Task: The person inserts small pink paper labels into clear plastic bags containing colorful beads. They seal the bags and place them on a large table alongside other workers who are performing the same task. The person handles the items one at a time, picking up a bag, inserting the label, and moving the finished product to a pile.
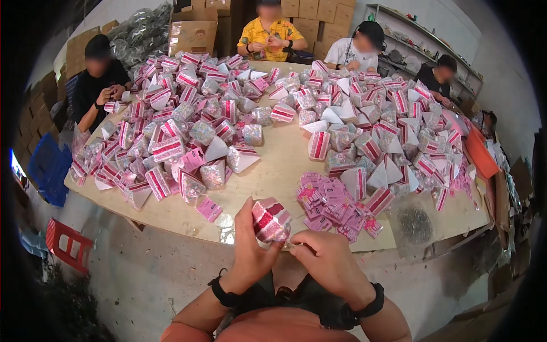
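Observation:
My left hand (249,257) is closed round a pink-and-white toy cake slice (272,220) with dark pink layers, held over the near table edge. Close beside its lower right side is my right hand (329,261), fingers pinched together. What those fingers hold, if anything, is too small to make out. Just beyond, a heap of pink printed cards (329,200) lies on the table (280,153). A single pink card (209,209) rests to the left of my hands, near a small shiny clear piece of plastic (227,229).
Large piles of similar cake slices (169,149) cover the table's left and right sides. An orange bin (482,153) stands at the right edge. Several people sit round the far side. On the floor at left are a red stool (68,245) and a blue chair (50,171).

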The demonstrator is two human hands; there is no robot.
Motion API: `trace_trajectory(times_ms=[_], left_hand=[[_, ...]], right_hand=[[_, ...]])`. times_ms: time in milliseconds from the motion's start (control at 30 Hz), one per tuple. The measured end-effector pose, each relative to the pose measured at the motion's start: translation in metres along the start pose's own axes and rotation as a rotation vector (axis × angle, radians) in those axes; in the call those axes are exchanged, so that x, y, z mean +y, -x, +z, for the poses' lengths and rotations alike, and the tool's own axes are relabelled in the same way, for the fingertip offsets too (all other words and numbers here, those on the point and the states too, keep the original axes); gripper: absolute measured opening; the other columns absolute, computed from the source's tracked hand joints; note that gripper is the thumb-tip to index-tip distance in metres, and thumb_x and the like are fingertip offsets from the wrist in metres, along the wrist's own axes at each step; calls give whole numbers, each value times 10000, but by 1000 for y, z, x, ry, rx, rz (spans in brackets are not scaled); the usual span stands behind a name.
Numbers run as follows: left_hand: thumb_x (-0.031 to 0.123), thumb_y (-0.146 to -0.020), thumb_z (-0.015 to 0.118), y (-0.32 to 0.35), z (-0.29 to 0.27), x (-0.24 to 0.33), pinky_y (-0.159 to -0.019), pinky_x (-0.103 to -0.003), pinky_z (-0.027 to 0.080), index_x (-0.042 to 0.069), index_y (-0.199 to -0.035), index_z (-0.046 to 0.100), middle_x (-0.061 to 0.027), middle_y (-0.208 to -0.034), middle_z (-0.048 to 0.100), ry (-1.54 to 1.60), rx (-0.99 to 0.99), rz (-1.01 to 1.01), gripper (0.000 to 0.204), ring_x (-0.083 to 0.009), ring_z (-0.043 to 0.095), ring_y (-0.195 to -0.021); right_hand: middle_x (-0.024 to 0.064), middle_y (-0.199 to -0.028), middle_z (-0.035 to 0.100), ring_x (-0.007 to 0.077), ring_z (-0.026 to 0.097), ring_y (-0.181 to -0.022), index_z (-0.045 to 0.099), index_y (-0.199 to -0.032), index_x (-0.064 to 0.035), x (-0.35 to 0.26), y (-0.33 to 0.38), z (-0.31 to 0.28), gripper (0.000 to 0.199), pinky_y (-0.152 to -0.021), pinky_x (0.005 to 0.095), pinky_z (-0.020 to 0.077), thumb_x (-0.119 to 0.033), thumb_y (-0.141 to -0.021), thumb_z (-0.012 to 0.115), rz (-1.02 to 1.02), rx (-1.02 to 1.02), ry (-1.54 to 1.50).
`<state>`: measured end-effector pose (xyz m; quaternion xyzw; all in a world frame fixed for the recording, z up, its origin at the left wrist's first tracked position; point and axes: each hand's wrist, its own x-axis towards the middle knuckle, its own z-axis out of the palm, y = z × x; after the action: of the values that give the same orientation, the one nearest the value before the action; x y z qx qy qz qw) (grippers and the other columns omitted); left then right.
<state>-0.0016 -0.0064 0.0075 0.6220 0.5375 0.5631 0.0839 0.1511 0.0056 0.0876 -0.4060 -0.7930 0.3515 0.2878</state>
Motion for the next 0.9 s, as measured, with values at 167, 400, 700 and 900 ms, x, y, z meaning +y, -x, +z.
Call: trace_trajectory(times_ms=[167,400,700,900], left_hand=[[6,-629,726,-3,-4,-2,-874,-358,405,-47,-1302,222,-192,-1176,397,-182,-31,158,842,-302,462,-1048],[21,-648,719,-3,-5,0,-841,-375,413,-57,-1294,236,-212,-1149,405,-168,-34,152,810,-323,474,-1006],[30,-613,727,-4,-4,-2,-851,-408,380,-73,-1274,256,-231,-1127,432,-200,-123,167,818,-357,448,-1003],[37,-587,738,-5,-1,-3,-846,-410,373,-75,-1280,243,-238,-1116,436,5,-122,26,859,-362,440,-986]], right_hand=[[148,-711,591,261,568,-612,595,-838,1,7,-1,3,129,-562,312,429,-98,-756,585,22,6,51],[186,-698,559,365,550,-676,544,-772,-2,14,-2,7,142,-598,422,424,-137,-785,502,-17,-5,46],[168,-678,571,324,570,-631,601,-796,-9,21,-7,5,141,-566,364,438,-130,-763,536,-27,-45,241],[179,-690,578,327,576,-629,616,-806,-14,19,-11,-2,152,-565,361,443,-127,-753,529,-30,-64,89]])
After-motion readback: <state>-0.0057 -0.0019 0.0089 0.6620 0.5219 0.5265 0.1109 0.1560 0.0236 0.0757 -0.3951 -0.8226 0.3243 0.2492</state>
